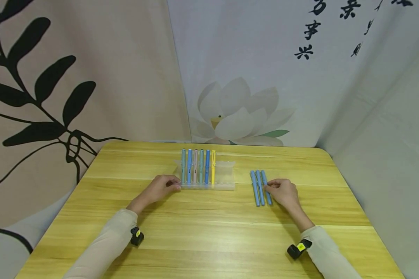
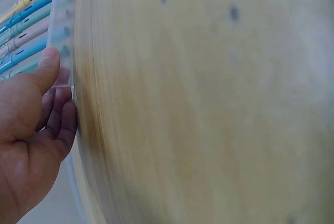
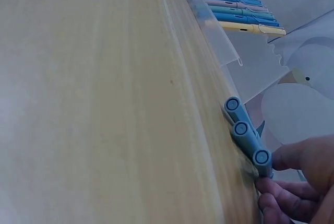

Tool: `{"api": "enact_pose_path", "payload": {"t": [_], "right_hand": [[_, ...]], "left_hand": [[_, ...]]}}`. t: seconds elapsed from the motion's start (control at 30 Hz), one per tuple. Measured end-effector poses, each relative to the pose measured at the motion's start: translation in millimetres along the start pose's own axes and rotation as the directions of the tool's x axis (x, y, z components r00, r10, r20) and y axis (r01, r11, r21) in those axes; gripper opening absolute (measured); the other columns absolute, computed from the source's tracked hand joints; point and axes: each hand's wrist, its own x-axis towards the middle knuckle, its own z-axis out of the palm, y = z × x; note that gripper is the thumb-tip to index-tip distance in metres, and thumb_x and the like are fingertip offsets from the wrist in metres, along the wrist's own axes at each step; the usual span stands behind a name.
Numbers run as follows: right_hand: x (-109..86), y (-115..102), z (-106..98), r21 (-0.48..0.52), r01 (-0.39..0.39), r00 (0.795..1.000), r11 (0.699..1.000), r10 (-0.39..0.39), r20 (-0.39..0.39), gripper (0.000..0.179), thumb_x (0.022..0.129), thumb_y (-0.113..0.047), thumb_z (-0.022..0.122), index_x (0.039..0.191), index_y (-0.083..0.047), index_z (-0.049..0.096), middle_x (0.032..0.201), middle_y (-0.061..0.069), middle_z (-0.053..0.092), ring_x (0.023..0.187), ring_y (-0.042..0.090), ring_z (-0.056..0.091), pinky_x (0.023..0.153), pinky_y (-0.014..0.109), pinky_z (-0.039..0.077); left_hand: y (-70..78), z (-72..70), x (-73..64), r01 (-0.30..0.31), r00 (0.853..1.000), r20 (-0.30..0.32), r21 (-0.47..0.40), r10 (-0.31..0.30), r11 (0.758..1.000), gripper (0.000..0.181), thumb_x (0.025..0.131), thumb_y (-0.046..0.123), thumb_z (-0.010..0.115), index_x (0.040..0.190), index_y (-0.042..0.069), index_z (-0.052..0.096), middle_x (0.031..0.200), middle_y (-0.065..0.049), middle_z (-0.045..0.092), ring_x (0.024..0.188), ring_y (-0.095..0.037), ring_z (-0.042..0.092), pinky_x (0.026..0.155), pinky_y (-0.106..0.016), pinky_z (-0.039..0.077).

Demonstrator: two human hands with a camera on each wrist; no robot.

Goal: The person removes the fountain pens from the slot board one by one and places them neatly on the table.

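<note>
A clear plastic pen stand (image 1: 225,175) sits toward the back of the table, with several capped pens leaning side by side in its left and middle slots. A yellow pen (image 1: 213,167) is the rightmost of them; the others are blue, green and pinkish. My left hand (image 1: 160,188) grips the stand's left front corner, thumb over the front lip (image 2: 62,59). To the right, three blue pens lie close together on the wood. My right hand (image 1: 284,192) pinches the rightmost blue pen (image 3: 262,157) between thumb and fingers; the middle pen (image 1: 260,188) and left pen (image 1: 255,189) lie beside it.
The wooden table (image 1: 209,232) has rounded back corners. Behind it hangs a curtain (image 1: 139,69) with dark leaves and a pale cloth (image 1: 244,46) printed with a lotus and characters. A black wrist camera (image 1: 137,237) sits by the left sleeve, another (image 1: 298,249) by the right.
</note>
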Motion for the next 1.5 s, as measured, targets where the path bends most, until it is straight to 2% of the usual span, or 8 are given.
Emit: {"api": "enact_pose_path", "payload": {"t": [0.17, 0.33, 0.5, 0.63, 0.8, 0.93, 1.13, 1.5], "right_hand": [[-0.9, -3, 0, -0.004, -0.01, 1.0, 1.0, 0.01, 0.021, 0.03, 0.092, -0.026, 0.076, 0.105, 0.0, 0.077, 0.087, 0.009, 0.074, 0.071, 0.018, 0.065, 0.058, 0.031, 0.048], [-0.8, -4, -3, -0.011, 0.006, 1.0, 1.0, -0.006, 0.01, 0.031, 0.094, -0.028, 0.074, 0.108, -0.001, 0.077, 0.087, 0.008, 0.074, 0.071, 0.018, 0.064, 0.058, 0.031, 0.047], [-2.0, -13, -9, 0.008, 0.063, 0.998, 0.998, -0.063, -0.028, 0.028, 0.096, -0.027, 0.071, 0.112, -0.006, 0.077, 0.093, 0.009, 0.075, 0.081, 0.023, 0.069, 0.068, 0.036, 0.052], [-2.8, -25, -13, 0.043, 0.12, 0.992, 0.992, -0.118, -0.03, 0.029, 0.097, -0.026, 0.07, 0.116, -0.005, 0.076, 0.098, 0.01, 0.076, 0.09, 0.026, 0.07, 0.077, 0.042, 0.056], [-3.2, -41, -11, 0.112, 0.186, 0.983, 0.976, -0.185, -0.02, 0.032, 0.098, -0.027, 0.07, 0.119, -0.004, 0.075, 0.102, 0.01, 0.076, 0.093, 0.027, 0.071, 0.079, 0.042, 0.058], [-2.9, -50, -7, 0.157, 0.233, 0.972, 0.96, -0.233, -0.019, 0.033, 0.099, -0.03, 0.07, 0.12, -0.006, 0.074, 0.104, 0.009, 0.076, 0.095, 0.027, 0.069, 0.078, 0.039, 0.058], [-1.2, -61, 7, 0.235, 0.27, 0.961, 0.934, -0.275, -0.01, 0.033, 0.097, -0.034, 0.073, 0.12, -0.011, 0.075, 0.106, 0.006, 0.077, 0.097, 0.026, 0.069, 0.082, 0.042, 0.057], [6.1, -82, 37, 0.301, 0.299, 0.947, 0.905, -0.321, 0.025, 0.037, 0.096, -0.036, 0.074, 0.12, -0.008, 0.075, 0.106, 0.004, 0.077, 0.097, 0.025, 0.07, 0.083, 0.041, 0.058]], "left_hand": [[-0.1, 0.4, 0.4, 0.004, 1.0, 0.003, 0.0, -0.004, 1.0, 0.02, 0.098, 0.019, 0.07, 0.112, 0.006, 0.074, 0.1, -0.001, 0.073, 0.09, -0.012, 0.064, 0.082, -0.032, 0.054], [1.7, -0.2, 0.0, 0.014, 1.0, 0.007, 0.002, -0.014, 1.0, 0.019, 0.099, 0.019, 0.069, 0.111, 0.005, 0.074, 0.1, -0.001, 0.073, 0.09, -0.012, 0.064, 0.082, -0.033, 0.054], [3.7, -1.1, -1.1, 0.014, 1.0, 0.008, 0.002, -0.014, 1.0, 0.02, 0.099, 0.019, 0.069, 0.112, 0.005, 0.073, 0.101, -0.001, 0.073, 0.09, -0.012, 0.064, 0.083, -0.033, 0.054], [3.8, -1.7, -1.7, 0.013, 1.0, 0.006, 0.0, -0.013, 1.0, 0.02, 0.099, 0.019, 0.069, 0.112, 0.005, 0.073, 0.101, -0.001, 0.073, 0.091, -0.013, 0.064, 0.083, -0.034, 0.054], [2.9, -1.0, -1.9, 0.011, 1.0, 0.006, 0.005, -0.011, 1.0, 0.02, 0.099, 0.019, 0.069, 0.112, 0.005, 0.073, 0.102, -0.002, 0.073, 0.092, -0.013, 0.065, 0.084, -0.035, 0.055], [2.2, -0.1, -1.3, 0.016, 1.0, 0.007, 0.002, -0.016, 1.0, 0.02, 0.099, 0.02, 0.069, 0.113, 0.005, 0.073, 0.103, -0.003, 0.073, 0.093, -0.014, 0.065, 0.084, -0.035, 0.055], [1.8, 0.2, -0.4, 0.025, 1.0, 0.006, 0.005, -0.025, 1.0, 0.021, 0.099, 0.021, 0.069, 0.112, 0.006, 0.074, 0.103, -0.002, 0.073, 0.093, -0.014, 0.065, 0.084, -0.035, 0.055], [1.6, 0.5, -0.1, 0.014, 1.0, -0.006, 0.004, -0.014, 1.0, 0.021, 0.099, 0.02, 0.07, 0.112, 0.005, 0.074, 0.103, -0.003, 0.074, 0.092, -0.015, 0.066, 0.084, -0.036, 0.055]]}}
